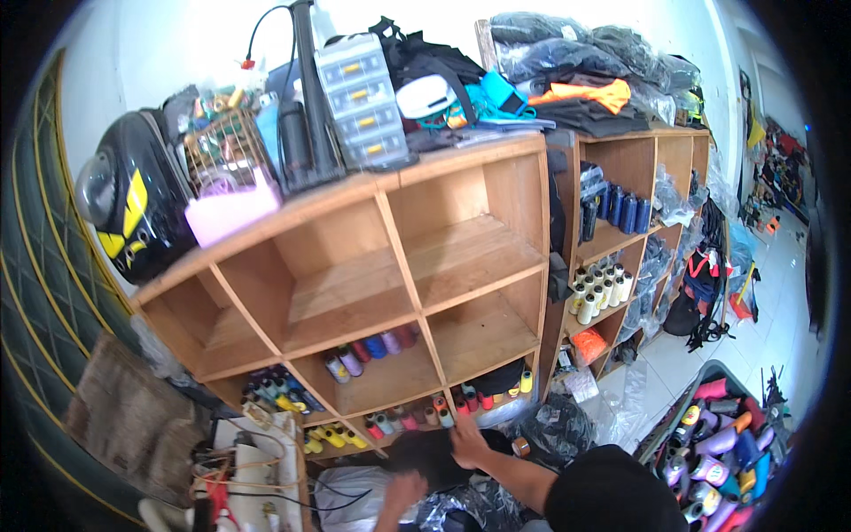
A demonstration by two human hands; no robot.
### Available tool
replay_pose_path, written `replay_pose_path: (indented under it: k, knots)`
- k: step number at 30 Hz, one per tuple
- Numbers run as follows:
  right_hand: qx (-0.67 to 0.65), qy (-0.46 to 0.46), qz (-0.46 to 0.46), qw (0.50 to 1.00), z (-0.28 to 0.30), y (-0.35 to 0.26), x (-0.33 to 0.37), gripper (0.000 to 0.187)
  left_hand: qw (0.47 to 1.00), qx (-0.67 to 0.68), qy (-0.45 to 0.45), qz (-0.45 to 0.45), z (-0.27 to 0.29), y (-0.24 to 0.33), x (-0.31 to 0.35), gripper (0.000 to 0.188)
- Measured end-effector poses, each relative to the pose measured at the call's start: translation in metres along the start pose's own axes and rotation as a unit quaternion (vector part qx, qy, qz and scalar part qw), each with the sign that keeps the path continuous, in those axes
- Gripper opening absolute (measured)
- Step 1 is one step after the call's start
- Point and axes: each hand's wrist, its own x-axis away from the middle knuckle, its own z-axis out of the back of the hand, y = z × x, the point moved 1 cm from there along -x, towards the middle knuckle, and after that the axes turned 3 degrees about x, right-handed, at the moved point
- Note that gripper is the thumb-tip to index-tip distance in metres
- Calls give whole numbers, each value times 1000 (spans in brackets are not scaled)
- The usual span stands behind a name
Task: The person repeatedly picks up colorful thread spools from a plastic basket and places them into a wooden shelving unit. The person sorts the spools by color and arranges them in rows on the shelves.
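My right hand (467, 445) reaches to the front edge of a low shelf compartment. Its fingers are closed at the end of a row of thread spools (432, 415), around a spool that they mostly cover. Red, pink and grey spools stand in that row. Lower and to the left, my left hand (404, 490) is smeared by motion over dark plastic wrapping, so its fingers cannot be made out. A black cloth bundle (432, 457) lies between the hands, below the shelf. Yellow spools (332, 437) fill the compartment to the left.
The wooden shelf (399, 324) spans the front. A crate (660, 434) of mixed thread spools (709, 470) stands at the right. White spools (603, 293) sit in a second shelf. A cluttered white table (266, 479) with cables is at the lower left. Plastic bags (558, 426) lie nearby.
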Motion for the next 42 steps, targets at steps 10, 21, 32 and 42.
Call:
replay_pose_path:
  k: [10, 21, 32, 42]
  knots:
    - [-335, -221, -357, 843, 219, 30, 364, 59, 948, 115, -260, 144, -28, 8, 160, 33]
    - [-263, -72, -416, 868, 329, 7, 376, 45, 971, -87, -182, -131, -79, -55, 159, 35]
    - [-169, 277, -637, 699, 431, -16, 506, 16, 330, 486, -13, -809, 473, 456, 182, 46]
    - [-79, 456, -711, 530, 446, -12, 642, 13, 232, 440, -66, -865, 422, 601, 224, 46]
